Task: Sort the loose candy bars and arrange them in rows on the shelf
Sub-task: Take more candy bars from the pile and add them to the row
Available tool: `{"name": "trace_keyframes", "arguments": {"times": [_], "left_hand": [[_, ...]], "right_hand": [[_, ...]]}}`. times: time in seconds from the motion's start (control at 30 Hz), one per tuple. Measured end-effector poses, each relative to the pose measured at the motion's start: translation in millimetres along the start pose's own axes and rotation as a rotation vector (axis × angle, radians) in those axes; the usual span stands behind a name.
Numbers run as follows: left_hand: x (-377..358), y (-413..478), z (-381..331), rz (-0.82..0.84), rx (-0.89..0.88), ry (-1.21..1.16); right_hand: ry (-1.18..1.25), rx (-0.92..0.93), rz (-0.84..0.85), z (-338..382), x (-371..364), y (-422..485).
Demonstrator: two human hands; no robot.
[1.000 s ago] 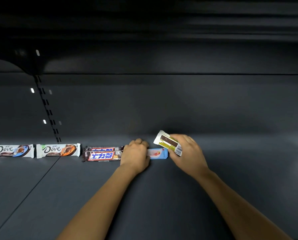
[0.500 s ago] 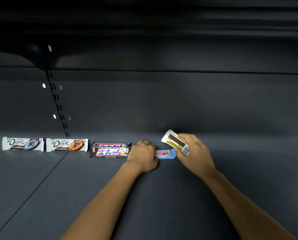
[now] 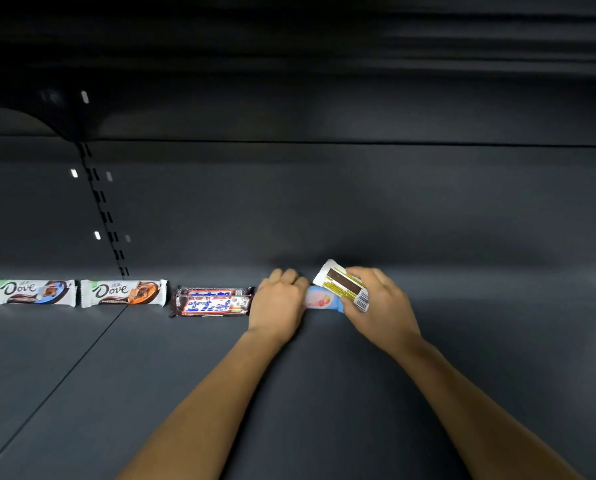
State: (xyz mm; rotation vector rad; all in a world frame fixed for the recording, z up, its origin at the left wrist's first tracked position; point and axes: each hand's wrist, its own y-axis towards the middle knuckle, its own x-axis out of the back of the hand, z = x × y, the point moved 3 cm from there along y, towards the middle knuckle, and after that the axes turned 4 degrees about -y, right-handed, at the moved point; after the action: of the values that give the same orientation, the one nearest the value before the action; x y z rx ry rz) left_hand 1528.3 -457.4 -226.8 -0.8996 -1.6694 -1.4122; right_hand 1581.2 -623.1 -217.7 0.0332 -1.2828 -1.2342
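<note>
Row position: the pale blue bar [image 3: 322, 299] lies at the back of the shelf [image 3: 324, 393], long axis left to right, in line with the row and between both hands. The left hand [image 3: 279, 303] is curled over its left end, beside the dark bars [image 3: 211, 302] printed with blue Chinese lettering. The right hand [image 3: 381, 306] grasps a white-wrapped bar [image 3: 341, 285], tilted above the blue bar's right end, barcode showing, small print unreadable. Judgement: its place is to the right, nearer the right hand. Further left lie a blue Dove bar [image 3: 31, 292] and an orange Dove bar [image 3: 123, 292].
</note>
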Motion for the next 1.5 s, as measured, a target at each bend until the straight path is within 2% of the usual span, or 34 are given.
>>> {"name": "trace_keyframes", "arguments": {"times": [0.3, 0.5, 0.57, 0.67, 0.73, 0.83, 0.97, 1.13, 1.27, 1.37, 1.5], "left_hand": [[-4.6, 0.4, 3.6, -0.107, 0.021, 0.001], [-1.7, -1.7, 2.7, -0.059, 0.016, 0.027], [5.7, -1.9, 1.5, -0.091, 0.000, -0.060], [22.4, -3.2, -7.3, -0.228, -0.177, -0.239], [28.9, -4.0, -14.2, -0.241, -0.289, -0.324], [36.1, -6.0, -20.6, -0.211, -0.325, -0.532], [43.5, -7.6, -19.6, -0.074, -0.225, -0.761], [38.3, -5.5, -5.7, 0.023, 0.078, -0.927], [36.2, -8.9, -4.7, 0.044, 0.296, -1.305], [34.7, -10.5, -3.8, 0.043, 0.374, -1.439], [34.8, -11.3, -6.3, 0.036, 0.417, -1.492]], "right_hand": [[-0.024, 0.043, -0.032, 0.1, 0.2, -0.5], [-0.049, 0.065, -0.053, -4.4, -1.2, -1.4], [-0.066, 0.062, -0.054, -6.1, -0.9, -1.6], [-0.010, 0.073, -0.039, -2.2, 4.1, 0.4], [0.078, 0.112, -0.027, 5.6, 10.0, 1.0], [0.257, 0.107, 0.054, 14.5, 17.0, -1.4], [0.338, 0.037, 0.166, 15.3, 17.0, -3.9], [0.293, -0.047, 0.084, 14.2, 20.9, -2.7], [0.263, -0.085, 0.012, 7.6, 23.0, -1.3], [0.222, -0.019, -0.022, 9.3, 22.8, -3.3], [0.072, 0.140, 0.010, 14.0, 16.2, -8.5]]}}
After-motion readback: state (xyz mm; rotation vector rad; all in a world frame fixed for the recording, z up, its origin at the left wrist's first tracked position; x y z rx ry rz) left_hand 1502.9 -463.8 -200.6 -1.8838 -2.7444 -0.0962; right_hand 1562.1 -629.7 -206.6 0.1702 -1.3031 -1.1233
